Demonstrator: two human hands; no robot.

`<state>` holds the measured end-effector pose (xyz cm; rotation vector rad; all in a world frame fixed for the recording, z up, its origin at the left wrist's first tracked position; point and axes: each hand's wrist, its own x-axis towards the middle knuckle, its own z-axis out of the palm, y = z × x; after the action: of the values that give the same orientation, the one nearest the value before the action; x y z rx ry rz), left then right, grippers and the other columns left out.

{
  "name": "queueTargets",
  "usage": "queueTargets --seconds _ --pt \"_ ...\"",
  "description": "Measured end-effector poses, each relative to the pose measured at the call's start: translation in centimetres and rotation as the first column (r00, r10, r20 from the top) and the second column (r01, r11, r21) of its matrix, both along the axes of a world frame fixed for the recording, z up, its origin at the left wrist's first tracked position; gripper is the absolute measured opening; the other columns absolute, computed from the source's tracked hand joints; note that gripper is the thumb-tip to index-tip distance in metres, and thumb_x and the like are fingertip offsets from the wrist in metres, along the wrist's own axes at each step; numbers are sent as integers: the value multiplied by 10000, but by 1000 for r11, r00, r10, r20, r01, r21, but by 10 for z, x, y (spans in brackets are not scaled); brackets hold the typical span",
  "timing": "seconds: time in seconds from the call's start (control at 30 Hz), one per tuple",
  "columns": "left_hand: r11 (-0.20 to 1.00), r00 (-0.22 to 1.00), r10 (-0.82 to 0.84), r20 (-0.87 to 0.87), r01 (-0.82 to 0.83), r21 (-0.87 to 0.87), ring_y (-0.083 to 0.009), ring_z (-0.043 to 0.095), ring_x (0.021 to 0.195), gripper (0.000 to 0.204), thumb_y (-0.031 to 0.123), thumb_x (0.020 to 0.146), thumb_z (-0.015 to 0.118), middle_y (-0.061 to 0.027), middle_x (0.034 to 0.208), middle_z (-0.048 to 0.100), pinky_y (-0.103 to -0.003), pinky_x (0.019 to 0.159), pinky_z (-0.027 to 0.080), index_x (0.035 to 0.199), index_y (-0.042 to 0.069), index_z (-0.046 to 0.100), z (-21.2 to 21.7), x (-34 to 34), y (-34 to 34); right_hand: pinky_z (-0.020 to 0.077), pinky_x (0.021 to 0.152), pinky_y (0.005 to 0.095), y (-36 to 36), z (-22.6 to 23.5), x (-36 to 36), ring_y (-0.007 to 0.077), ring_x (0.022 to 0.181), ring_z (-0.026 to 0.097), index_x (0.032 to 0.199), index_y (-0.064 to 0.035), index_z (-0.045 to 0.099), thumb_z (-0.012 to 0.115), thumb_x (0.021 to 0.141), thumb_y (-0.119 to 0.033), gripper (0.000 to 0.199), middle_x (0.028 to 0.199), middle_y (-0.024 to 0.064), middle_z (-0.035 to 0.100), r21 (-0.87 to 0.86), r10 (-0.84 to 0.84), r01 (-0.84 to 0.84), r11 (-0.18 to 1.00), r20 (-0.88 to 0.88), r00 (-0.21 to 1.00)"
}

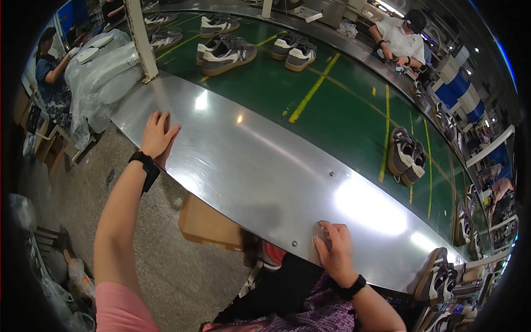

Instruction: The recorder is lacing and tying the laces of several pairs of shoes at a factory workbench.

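Where the hands rest: while the bare left hand (157, 136) lies at the near edge of the long brushed-metal desk (243, 182), fingers extended, the bare right hand (335, 249) touches the same edge further right, fingers half curled, thumb apart from them.
Hands' state: well apart from each other.
Wrists: black strap-type watch (146, 169) on the left, black band (353, 288) on the right.
Desk: shiny, bright reflections, bolt heads showing; runs diagonally, upper left to lower right.
Desk's right end: grey-and-white shoe pair with tan soles (431, 276), near the right hand but not touched.
Belt: green flat surface with yellow lines (354, 133), just beyond the desk.
Shoes on belt: similar grey-and-white pair at upper left (235, 58), another beside it (301, 57), one more toward the right (404, 152); further ones behind, small.
Across belt: person in white top and black cap (401, 41), hands on a dark item, too small to tell.
Left side: clear plastic-covered heap (99, 72) beside a pale upright post (138, 39).
Below desk: brown cardboard box (207, 224), partly hidden by the desk edge.
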<state>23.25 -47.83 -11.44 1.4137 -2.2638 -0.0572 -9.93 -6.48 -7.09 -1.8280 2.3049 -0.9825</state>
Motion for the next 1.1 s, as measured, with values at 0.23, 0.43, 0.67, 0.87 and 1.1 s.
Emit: queueTargets --seconds 0.23,0.43,0.67,0.87,1.1 --pt "980 974 185 128 -192 46 -390 291 1366 687 544 893 450 -237 1440 370 -485 1087 245 1375 56 431 8 -14 -6 498 768 369 -161 51 -10 296 803 626 1203 -15 553 637 863 -157 378 843 148 622 133 291 -303 944 105 951" --pt "982 980 173 99 -179 57 -408 279 1362 677 506 879 492 -252 1427 370 -492 1090 236 1357 30 440 8 -13 -8 503 721 343 -392 64 20 270 786 649 1271 -8 493 627 892 -229 459 861 153 660 -70 365 -360 931 260 894" --pt "967 968 205 144 -223 124 -388 239 1397 673 438 853 496 -242 1459 338 -483 1117 206 1381 30 412 17 -16 -11 479 881 441 -575 39 43 424 990 615 1276 3 484 575 896 -381 548 1068 248 640 -164 361 -419 893 -294 885" --pt "967 965 207 162 -227 117 -384 241 1395 699 457 836 513 -246 1445 350 -481 1111 212 1383 32 418 14 -15 -15 436 986 449 -659 14 64 394 1165 561 1364 -45 396 569 802 -631 831 1250 230 587 154 143 -139 978 -10 990" --pt "970 965 203 168 -221 97 -390 247 1388 670 489 874 522 -236 1441 355 -490 1094 231 1369 48 423 12 -16 -15 472 931 444 -631 14 62 343 1103 605 1185 -90 622 642 783 -555 615 1183 171 639 102 65 -64 993 -8 998"
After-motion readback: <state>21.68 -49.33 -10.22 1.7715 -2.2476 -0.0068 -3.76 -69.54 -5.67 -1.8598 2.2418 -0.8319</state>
